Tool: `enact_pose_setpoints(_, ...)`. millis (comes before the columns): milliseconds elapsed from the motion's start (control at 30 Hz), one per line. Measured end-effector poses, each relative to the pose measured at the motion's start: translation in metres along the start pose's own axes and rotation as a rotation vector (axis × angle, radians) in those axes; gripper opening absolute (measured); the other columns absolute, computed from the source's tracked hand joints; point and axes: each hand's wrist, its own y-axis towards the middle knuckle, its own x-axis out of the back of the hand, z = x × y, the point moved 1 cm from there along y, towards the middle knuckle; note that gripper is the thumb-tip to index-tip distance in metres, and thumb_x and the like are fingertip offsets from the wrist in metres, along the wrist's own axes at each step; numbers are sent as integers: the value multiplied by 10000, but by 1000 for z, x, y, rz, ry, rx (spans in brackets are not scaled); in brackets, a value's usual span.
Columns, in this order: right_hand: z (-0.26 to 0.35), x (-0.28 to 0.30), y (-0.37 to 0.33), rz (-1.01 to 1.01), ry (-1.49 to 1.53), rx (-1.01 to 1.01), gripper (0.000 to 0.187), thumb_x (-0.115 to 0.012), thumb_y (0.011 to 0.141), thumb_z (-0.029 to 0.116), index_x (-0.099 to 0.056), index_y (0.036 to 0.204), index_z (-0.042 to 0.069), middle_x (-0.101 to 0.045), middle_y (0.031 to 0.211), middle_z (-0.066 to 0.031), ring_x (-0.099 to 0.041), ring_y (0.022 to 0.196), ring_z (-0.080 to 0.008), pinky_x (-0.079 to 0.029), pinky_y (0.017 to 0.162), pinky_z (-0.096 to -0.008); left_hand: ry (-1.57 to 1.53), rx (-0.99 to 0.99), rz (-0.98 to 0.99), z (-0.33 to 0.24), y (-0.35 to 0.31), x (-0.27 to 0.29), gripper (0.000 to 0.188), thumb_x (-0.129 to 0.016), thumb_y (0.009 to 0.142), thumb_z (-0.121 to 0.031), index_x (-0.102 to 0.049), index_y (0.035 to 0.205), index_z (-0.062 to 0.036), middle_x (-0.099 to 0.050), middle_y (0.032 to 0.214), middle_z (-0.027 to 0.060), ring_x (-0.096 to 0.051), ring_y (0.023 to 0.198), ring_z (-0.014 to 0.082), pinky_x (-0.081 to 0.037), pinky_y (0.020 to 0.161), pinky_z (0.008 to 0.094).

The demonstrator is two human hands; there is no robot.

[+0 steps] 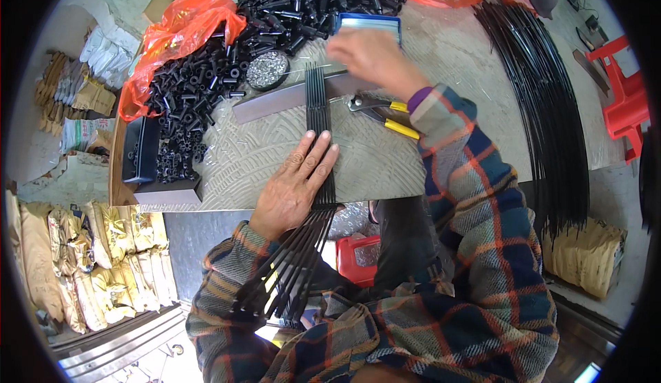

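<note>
A row of thin black rods [316, 101] lies side by side across a flat metal bar [275, 102], their lower ends fanning out past the table edge over my lap. My left hand [292, 183] rests on the rods, its fingers stretched out and pressing them down. Above the bar's right part is my right hand [372, 56], smeared by motion, in front of a blue-rimmed tray [370, 19]. Whether it holds anything cannot be made out. Cutting pliers with yellow handles [399, 129] lie below it. Small shiny metal pieces [267, 70] fill a round dark dish left of the rods.
Heaps of black tubular parts [310, 1] cover the table's far left, beside orange plastic bags [182, 28]. A dark blue bin [141, 150] stands at the left edge. Long black rods [544, 101] hang over the right side, near a red stool [623, 101].
</note>
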Motion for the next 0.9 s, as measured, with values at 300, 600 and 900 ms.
enact_pose_setpoints(300,-50,13,-3,-41,-183,-246,55,-575,777,178,-609,766,136,-546,811,-52,-571,797,-275,-457,652,-380,-45,-20,-32,-2,0,1,597,-414,768,-103,-285,1346,-25,-244,1416,139,-229,1313,302,-232,1054,407)
enact_pose_setpoints(600,-21,9,-3,-85,83,60,76,-501,807,122,-551,863,112,-560,796,-57,-574,732,-285,-441,602,-399,55,-30,-25,-12,-12,-7,639,-507,780,-283,-324,1319,7,-298,1389,145,-275,1291,314,-255,1046,398)
enact_pose_setpoints(900,-8,9,-18,191,124,40,97,-540,808,168,-609,876,158,-556,746,-49,-566,731,-268,-428,600,-385,-63,12,-79,-18,-11,-4,885,-551,696,-579,-329,1312,15,-311,1376,162,-282,1282,323,-247,1048,382)
